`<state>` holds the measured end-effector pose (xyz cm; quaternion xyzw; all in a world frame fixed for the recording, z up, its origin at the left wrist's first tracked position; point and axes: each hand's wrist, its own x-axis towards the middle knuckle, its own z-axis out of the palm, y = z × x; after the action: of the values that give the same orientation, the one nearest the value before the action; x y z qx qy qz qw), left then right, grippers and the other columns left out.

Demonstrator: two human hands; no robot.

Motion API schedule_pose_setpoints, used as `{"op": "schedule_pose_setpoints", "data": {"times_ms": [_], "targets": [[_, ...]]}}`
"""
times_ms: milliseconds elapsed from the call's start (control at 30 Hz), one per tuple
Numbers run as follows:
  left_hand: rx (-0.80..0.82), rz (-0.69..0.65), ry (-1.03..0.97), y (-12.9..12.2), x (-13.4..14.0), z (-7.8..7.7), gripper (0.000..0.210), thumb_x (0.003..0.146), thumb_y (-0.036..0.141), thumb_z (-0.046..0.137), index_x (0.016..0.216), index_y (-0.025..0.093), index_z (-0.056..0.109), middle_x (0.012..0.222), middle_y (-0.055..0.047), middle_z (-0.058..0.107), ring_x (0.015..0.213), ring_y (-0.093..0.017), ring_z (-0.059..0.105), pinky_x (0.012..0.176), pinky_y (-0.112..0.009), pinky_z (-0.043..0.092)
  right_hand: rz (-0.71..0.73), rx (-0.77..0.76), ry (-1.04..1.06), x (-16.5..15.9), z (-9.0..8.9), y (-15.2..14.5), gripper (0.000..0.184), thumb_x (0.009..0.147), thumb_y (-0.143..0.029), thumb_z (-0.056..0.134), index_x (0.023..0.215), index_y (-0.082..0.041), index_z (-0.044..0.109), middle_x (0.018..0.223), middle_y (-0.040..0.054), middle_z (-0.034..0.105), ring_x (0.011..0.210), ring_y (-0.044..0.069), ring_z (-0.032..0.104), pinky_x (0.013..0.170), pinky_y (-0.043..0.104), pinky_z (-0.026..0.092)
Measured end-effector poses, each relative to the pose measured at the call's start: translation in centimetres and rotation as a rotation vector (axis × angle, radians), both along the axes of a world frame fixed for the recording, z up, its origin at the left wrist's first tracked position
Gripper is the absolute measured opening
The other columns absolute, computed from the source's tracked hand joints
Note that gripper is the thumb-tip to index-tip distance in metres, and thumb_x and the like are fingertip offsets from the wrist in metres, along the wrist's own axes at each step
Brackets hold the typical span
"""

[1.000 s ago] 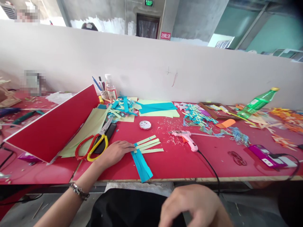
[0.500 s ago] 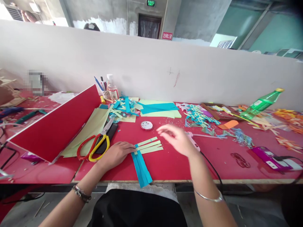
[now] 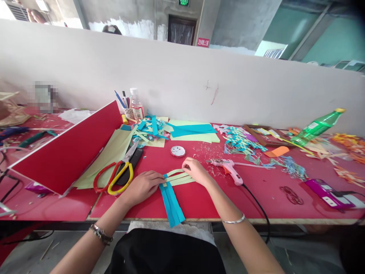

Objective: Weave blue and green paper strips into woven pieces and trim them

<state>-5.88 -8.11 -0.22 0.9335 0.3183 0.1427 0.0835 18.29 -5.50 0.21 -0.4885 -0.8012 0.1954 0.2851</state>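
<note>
My left hand (image 3: 146,185) presses down on the woven corner where blue and pale yellow paper strips cross, its fingers together over the left end. My right hand (image 3: 195,170) pinches the far end of the top pale yellow paper strip (image 3: 174,172), which bows up a little. The other pale yellow strips (image 3: 181,180) fan out flat beneath it. Blue paper strips (image 3: 172,207) run from the crossing towards the table's front edge and stick out slightly over it. Scissors (image 3: 121,173) with red and yellow handles lie left of my left hand, blades apart.
A pink glue gun (image 3: 229,167) with a black cord lies right of my right hand. Beyond the hands sits a small white round lid (image 3: 178,151). A red board (image 3: 71,152) leans at left; paper scraps (image 3: 149,127), a green bottle (image 3: 318,127) and a purple power strip (image 3: 327,194) stand around.
My right hand has come down and left from above the glue gun and taken the end of the top pale yellow strip, lifting it slightly. My left hand stays on the crossing.
</note>
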Motion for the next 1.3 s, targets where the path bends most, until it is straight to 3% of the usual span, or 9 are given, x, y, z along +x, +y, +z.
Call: {"op": "schedule_pose_setpoints", "data": {"times_ms": [133,233,333,433,600,733,833,1100,1300], "targets": [[-0.001,0.002,-0.002,0.0,0.0,0.0,0.033,0.084,0.014,0.036,0.107,0.025,0.057,0.110,-0.003,0.058,0.101,-0.017,0.051,0.089,-0.032,0.040,-0.068,0.014,0.024,-0.3,0.8,0.7,0.012,0.075,-0.014,0.044,0.069,-0.016,0.054,0.068,0.0009,0.055,0.061,0.011,0.050,0.059,0.024,0.041],[0.003,0.003,0.005,0.0,0.0,-0.1,0.033,0.083,0.014,0.037,0.107,0.025,0.057,0.111,-0.003,0.058,0.101,-0.017,0.050,0.090,-0.032,0.039,-0.137,0.041,0.066,-1.1,1.9,1.8,0.016,0.080,-0.018,0.039,0.083,-0.015,0.054,0.073,0.0033,0.057,0.066,0.013,0.053,0.063,0.026,0.043],[0.006,-0.002,0.006,0.1,0.0,-0.3,0.032,0.084,0.014,0.037,0.107,0.024,0.056,0.110,-0.003,0.057,0.101,-0.017,0.050,0.090,-0.033,0.039,-0.117,0.076,0.079,-2.2,2.7,2.6,0.031,0.079,-0.014,0.038,0.109,-0.014,0.046,0.102,0.0092,0.057,0.093,0.016,0.053,0.081,0.029,0.042],[0.005,-0.004,-0.013,-0.1,0.0,-0.2,0.030,0.086,0.018,0.035,0.107,0.024,0.056,0.108,-0.004,0.058,0.099,-0.017,0.051,0.088,-0.032,0.040,0.032,0.071,0.004,-2.8,2.6,2.3,0.048,0.076,-0.007,0.040,0.123,-0.017,0.037,0.122,0.0098,0.047,0.112,0.016,0.043,0.093,0.031,0.036],[-0.043,0.116,-0.130,-0.3,0.7,-0.3,0.031,0.087,0.033,0.037,0.110,0.020,0.053,0.108,-0.007,0.055,0.099,-0.017,0.051,0.086,-0.030,0.042,0.165,-0.036,-0.128,-1.6,1.6,-0.5,0.030,0.081,-0.020,0.046,0.111,-0.019,0.050,0.109,0.0074,0.053,0.101,0.016,0.051,0.086,0.031,0.041],[-0.046,0.229,-0.154,-0.1,2.0,-0.9,0.040,0.079,0.040,0.050,0.111,0.018,0.052,0.105,-0.009,0.053,0.096,-0.022,0.051,0.083,-0.035,0.043,0.153,-0.013,-0.275,-0.7,0.8,-2.6,0.041,0.075,-0.029,0.058,0.115,-0.023,0.049,0.115,0.0068,0.049,0.110,0.022,0.043,0.092,0.036,0.036],[-0.079,0.193,-0.153,0.3,2.4,-1.3,0.036,0.077,0.037,0.054,0.107,0.018,0.056,0.099,-0.009,0.053,0.093,-0.021,0.050,0.082,-0.035,0.043,0.146,0.018,-0.316,-0.7,0.3,-3.1,0.045,0.074,-0.032,0.059,0.117,-0.025,0.047,0.118,0.0059,0.046,0.113,0.022,0.039,0.095,0.037,0.032],[-0.127,0.131,-0.188,0.5,1.9,-1.7,0.037,0.079,0.036,0.052,0.112,0.019,0.053,0.101,-0.008,0.050,0.095,-0.020,0.048,0.083,-0.034,0.042,0.131,0.063,-0.303,-0.9,-0.2,-3.0,0.028,0.079,-0.030,0.054,0.106,-0.022,0.053,0.112,0.0060,0.049,0.108,0.019,0.043,0.094,0.037,0.030],[-0.131,0.143,-0.228,0.4,2.0,-1.7,0.035,0.078,0.034,0.052,0.110,0.019,0.055,0.097,-0.008,0.051,0.092,-0.020,0.048,0.081,-0.033,0.043,0.126,0.093,-0.302,-1.1,0.0,-3.9,0.033,0.078,-0.037,0.054,0.108,-0.023,0.051,0.109,0.0048,0.050,0.104,0.018,0.046,0.097,0.042,0.022]]}}
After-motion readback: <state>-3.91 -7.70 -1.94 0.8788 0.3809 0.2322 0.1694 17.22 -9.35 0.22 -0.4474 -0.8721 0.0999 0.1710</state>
